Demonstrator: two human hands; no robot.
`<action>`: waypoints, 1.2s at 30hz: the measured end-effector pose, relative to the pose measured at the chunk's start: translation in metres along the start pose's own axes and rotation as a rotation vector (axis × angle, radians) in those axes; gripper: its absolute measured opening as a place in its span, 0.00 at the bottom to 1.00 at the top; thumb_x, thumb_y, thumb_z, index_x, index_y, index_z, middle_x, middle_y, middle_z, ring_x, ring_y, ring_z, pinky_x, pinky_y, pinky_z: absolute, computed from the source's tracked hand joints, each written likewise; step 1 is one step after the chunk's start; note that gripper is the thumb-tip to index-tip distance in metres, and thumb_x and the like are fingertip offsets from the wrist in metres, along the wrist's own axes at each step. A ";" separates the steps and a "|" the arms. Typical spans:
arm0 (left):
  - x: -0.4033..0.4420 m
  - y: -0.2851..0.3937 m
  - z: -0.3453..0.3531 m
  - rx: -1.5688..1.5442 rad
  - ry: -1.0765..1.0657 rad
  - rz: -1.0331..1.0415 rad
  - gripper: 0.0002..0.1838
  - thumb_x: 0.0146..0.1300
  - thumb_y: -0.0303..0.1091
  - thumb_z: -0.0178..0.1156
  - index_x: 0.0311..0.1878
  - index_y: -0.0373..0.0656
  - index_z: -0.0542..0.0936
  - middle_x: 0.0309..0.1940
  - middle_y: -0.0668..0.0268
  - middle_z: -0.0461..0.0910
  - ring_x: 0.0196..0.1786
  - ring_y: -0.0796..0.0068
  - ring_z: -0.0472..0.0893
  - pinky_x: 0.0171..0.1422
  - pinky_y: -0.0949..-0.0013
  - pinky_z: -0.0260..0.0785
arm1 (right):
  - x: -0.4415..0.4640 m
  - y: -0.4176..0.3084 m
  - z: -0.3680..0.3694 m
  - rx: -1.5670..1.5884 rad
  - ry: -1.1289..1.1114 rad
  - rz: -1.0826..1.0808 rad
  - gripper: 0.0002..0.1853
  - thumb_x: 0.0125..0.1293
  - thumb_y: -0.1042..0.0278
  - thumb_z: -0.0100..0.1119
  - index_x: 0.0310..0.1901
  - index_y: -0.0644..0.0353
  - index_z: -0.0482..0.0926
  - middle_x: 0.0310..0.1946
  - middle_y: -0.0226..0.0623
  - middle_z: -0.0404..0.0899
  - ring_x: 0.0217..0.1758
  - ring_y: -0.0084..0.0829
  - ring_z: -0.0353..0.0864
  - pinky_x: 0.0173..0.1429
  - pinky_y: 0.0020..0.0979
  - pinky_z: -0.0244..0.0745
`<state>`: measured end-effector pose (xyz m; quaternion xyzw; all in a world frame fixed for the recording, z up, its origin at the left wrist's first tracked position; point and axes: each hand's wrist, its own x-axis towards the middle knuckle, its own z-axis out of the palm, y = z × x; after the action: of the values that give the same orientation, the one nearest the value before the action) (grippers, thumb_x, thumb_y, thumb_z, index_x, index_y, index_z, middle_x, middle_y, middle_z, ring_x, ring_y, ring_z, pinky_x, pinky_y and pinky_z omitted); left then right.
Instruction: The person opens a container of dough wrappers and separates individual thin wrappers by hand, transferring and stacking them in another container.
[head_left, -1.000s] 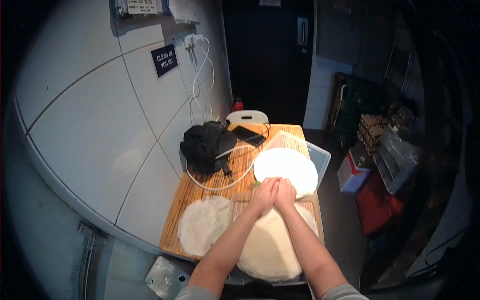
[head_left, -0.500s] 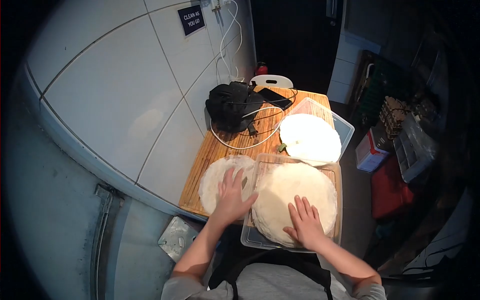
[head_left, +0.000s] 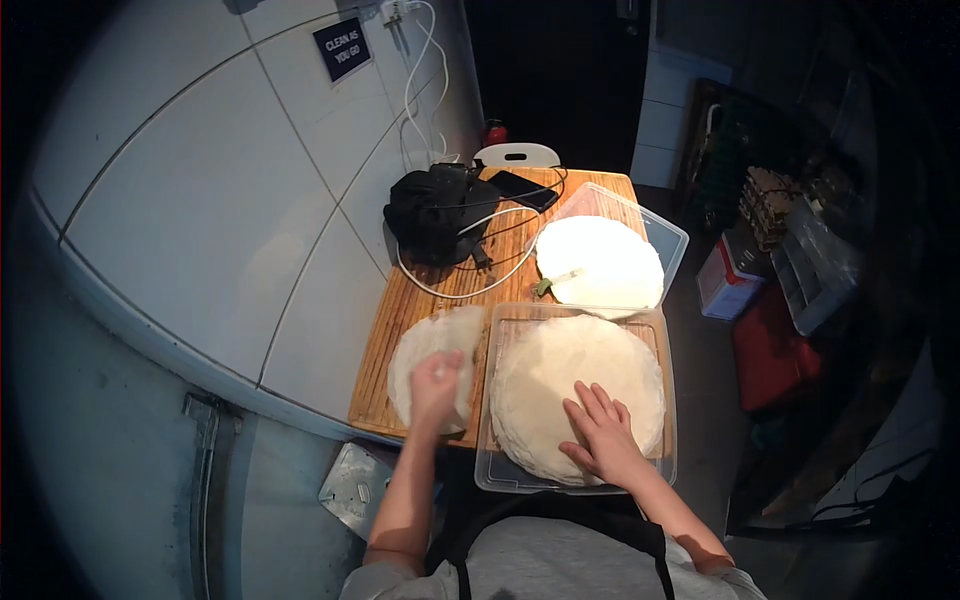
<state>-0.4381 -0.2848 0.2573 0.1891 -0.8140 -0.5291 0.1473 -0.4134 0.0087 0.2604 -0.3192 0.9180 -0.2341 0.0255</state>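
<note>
- Under L hand's fingers: pale sheet (head_left: 410, 345) on wood table (head_left: 372, 390).
- L hand (head_left: 434, 392): fingers bunched, blurred; can't tell if they've got hold of the sheet. ½ s ago they were spread wide over it.
- Sheet's edge nearest R hand now looks straighter; strip of wood shows btw it & tub, where sheet nearly met tub prev.
- R hand (head_left: 608, 445): fingers slightly apart, palm down, grip nothing, lying on pale round stack (head_left: 560, 365). Approx same pose as ½ s ago.
- Stack is under & around R fingers, inside clear tub (head_left: 671, 410); its far edge lies well past fingertips.
- 1 s ago both hands were clasped tog. over stack's far end; now well apart, one per side.
- Beyond R fingertips, past tub: bright white disc (head_left: 605, 255) on clear lid (head_left: 663, 228), w/ green bit (head_left: 543, 288) at its near L edge. Same spot as ½ s ago.
- Farther off, ahead of L fingers: white cable (head_left: 445, 294), black bag (head_left: 435, 205), dark phone (head_left: 525, 190); unmoved.
</note>
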 end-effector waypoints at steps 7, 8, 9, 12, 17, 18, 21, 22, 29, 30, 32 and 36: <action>-0.025 0.133 -0.048 -0.879 -0.459 0.248 0.13 0.71 0.36 0.58 0.49 0.36 0.80 0.40 0.68 0.83 0.39 0.84 0.80 0.45 0.78 0.72 | 0.012 0.009 0.007 1.056 0.043 0.066 0.33 0.67 0.48 0.57 0.69 0.53 0.62 0.72 0.44 0.58 0.75 0.44 0.56 0.72 0.44 0.53; -0.028 0.139 -0.043 -0.952 -0.509 0.279 0.12 0.71 0.35 0.57 0.50 0.37 0.80 0.41 0.67 0.83 0.40 0.83 0.81 0.47 0.77 0.73 | 0.015 0.003 0.007 1.388 0.035 0.130 0.33 0.69 0.47 0.55 0.70 0.52 0.60 0.72 0.44 0.58 0.74 0.42 0.57 0.71 0.42 0.55; -0.025 0.139 -0.039 -0.949 -0.513 0.249 0.12 0.71 0.35 0.57 0.50 0.36 0.80 0.41 0.67 0.83 0.41 0.82 0.81 0.47 0.77 0.73 | 0.016 0.000 0.007 1.718 0.030 0.196 0.33 0.70 0.46 0.53 0.71 0.51 0.59 0.72 0.43 0.59 0.74 0.41 0.59 0.71 0.41 0.57; -0.005 0.113 -0.018 -0.787 -0.492 0.156 0.12 0.70 0.33 0.57 0.51 0.36 0.79 0.43 0.66 0.83 0.43 0.80 0.81 0.49 0.76 0.72 | 0.011 0.010 -0.003 2.199 0.087 0.226 0.30 0.75 0.51 0.44 0.72 0.57 0.55 0.68 0.45 0.65 0.69 0.37 0.67 0.71 0.45 0.63; -0.002 0.035 0.037 0.057 -0.105 0.478 0.14 0.66 0.28 0.58 0.52 0.34 0.76 0.52 0.56 0.77 0.49 0.66 0.80 0.54 0.72 0.72 | -0.024 0.049 -0.022 1.986 0.123 0.401 0.22 0.77 0.61 0.42 0.67 0.62 0.61 0.61 0.46 0.72 0.57 0.37 0.80 0.53 0.43 0.82; -0.015 0.044 0.036 0.265 -0.096 0.668 0.16 0.61 0.25 0.59 0.53 0.35 0.76 0.55 0.53 0.73 0.51 0.61 0.79 0.54 0.69 0.72 | -0.025 0.042 -0.030 2.012 0.149 0.463 0.20 0.76 0.66 0.42 0.65 0.63 0.63 0.58 0.45 0.75 0.53 0.35 0.82 0.49 0.42 0.84; -0.054 0.067 0.045 0.034 -0.468 0.574 0.20 0.57 0.26 0.66 0.54 0.38 0.77 0.52 0.57 0.75 0.54 0.62 0.77 0.59 0.65 0.71 | -0.034 0.040 -0.026 1.980 0.099 0.485 0.19 0.75 0.68 0.44 0.65 0.60 0.62 0.54 0.41 0.75 0.55 0.35 0.81 0.50 0.41 0.84; -0.062 0.071 0.047 -0.001 -0.574 0.584 0.21 0.57 0.26 0.67 0.54 0.39 0.77 0.52 0.57 0.75 0.54 0.62 0.78 0.58 0.65 0.71 | -0.036 0.037 -0.024 1.943 0.084 0.485 0.20 0.74 0.69 0.46 0.66 0.59 0.61 0.53 0.40 0.75 0.55 0.34 0.81 0.49 0.40 0.83; -0.089 0.067 0.074 -0.055 -0.783 0.599 0.26 0.52 0.31 0.73 0.54 0.38 0.77 0.50 0.57 0.75 0.50 0.63 0.79 0.52 0.67 0.74 | -0.040 0.015 -0.012 1.621 0.015 0.504 0.27 0.69 0.71 0.57 0.67 0.55 0.59 0.51 0.34 0.73 0.52 0.25 0.78 0.49 0.30 0.81; -0.092 0.068 0.078 -0.058 -0.744 0.603 0.25 0.53 0.30 0.72 0.54 0.37 0.77 0.48 0.58 0.76 0.49 0.64 0.80 0.51 0.69 0.74 | -0.039 0.017 -0.010 1.610 0.019 0.460 0.27 0.69 0.71 0.57 0.66 0.55 0.59 0.51 0.34 0.73 0.52 0.25 0.78 0.49 0.30 0.81; -0.092 0.066 0.081 -0.017 -0.724 0.507 0.23 0.55 0.30 0.70 0.53 0.36 0.76 0.44 0.59 0.78 0.45 0.66 0.80 0.50 0.70 0.73 | -0.037 0.016 -0.009 1.591 0.014 0.416 0.26 0.70 0.71 0.56 0.66 0.55 0.59 0.51 0.34 0.73 0.52 0.25 0.78 0.49 0.29 0.80; -0.072 0.057 0.092 -0.257 -0.836 0.106 0.19 0.60 0.29 0.66 0.53 0.35 0.76 0.37 0.66 0.80 0.41 0.75 0.80 0.48 0.74 0.71 | -0.035 0.015 -0.008 1.666 0.067 0.414 0.24 0.71 0.71 0.54 0.66 0.55 0.60 0.52 0.33 0.73 0.54 0.24 0.77 0.51 0.29 0.79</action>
<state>-0.4240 -0.1564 0.2706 -0.1032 -0.7399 -0.6486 -0.1456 -0.3963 0.0430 0.2572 -0.0154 0.4866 -0.8318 0.2666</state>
